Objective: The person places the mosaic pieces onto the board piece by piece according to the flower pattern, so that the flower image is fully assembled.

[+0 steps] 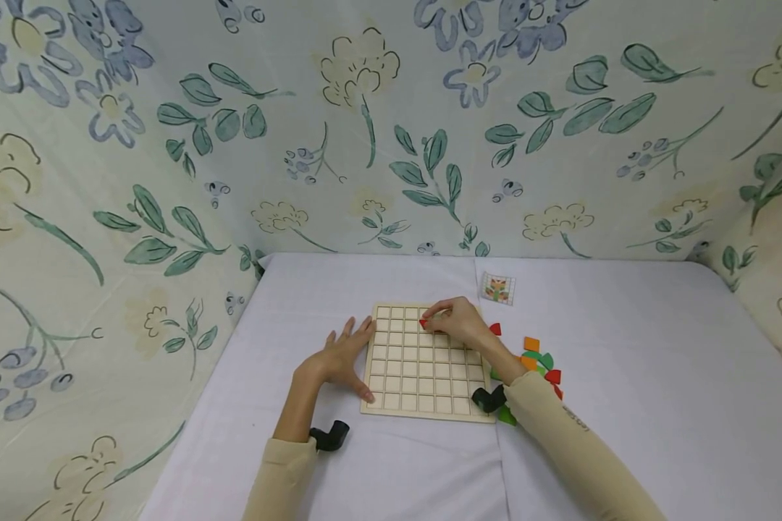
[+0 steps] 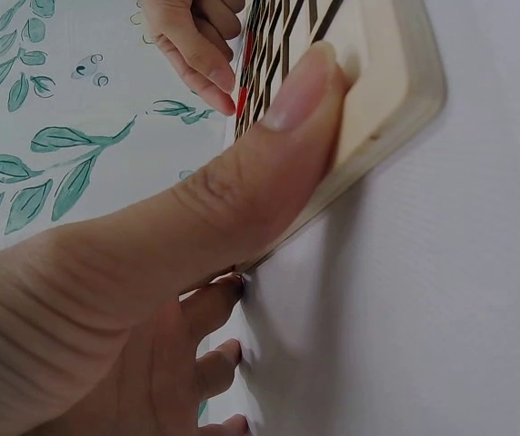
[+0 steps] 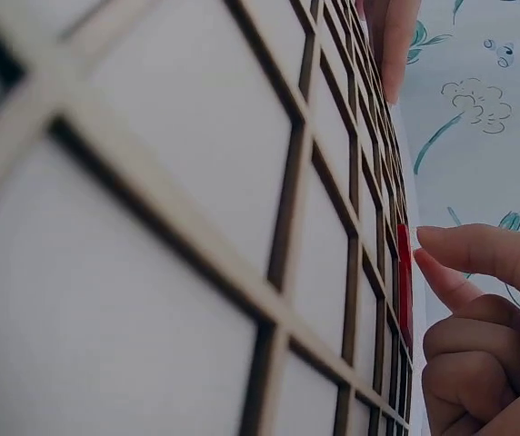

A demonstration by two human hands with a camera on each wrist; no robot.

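Across the white worktop (image 1: 625, 362), a red piece (image 3: 405, 282) sits at the far part of the grid board (image 1: 397, 373), beside the right hand's (image 1: 457, 323) fingertips, whether pinched I cannot tell; the left hand (image 1: 340, 359), fingers spread, rests its thumb on the board's corner

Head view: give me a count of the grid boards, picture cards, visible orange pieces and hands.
Grid board: 1
Picture card: 1
Orange pieces: 2 in sight; the right sleeve may hide more
Hands: 2, left hand and right hand
Total: 6
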